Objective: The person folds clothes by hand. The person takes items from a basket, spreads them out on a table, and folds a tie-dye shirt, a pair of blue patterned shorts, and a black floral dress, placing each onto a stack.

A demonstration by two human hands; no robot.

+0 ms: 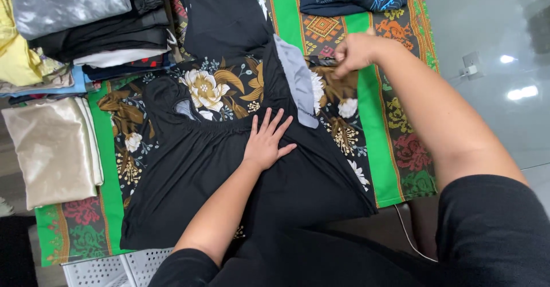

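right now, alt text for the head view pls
A left hand presses flat on a black floral garment spread over a green patterned cloth, while the right hand pinches its far edge. Folded clothes are stacked at left.

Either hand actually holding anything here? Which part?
The right hand pinches the black floral garment at its far right edge. The left hand holds nothing; it lies flat, fingers spread, pressing on the garment's middle.

Bright even light, glare spots on glossy floor, slight motion blur
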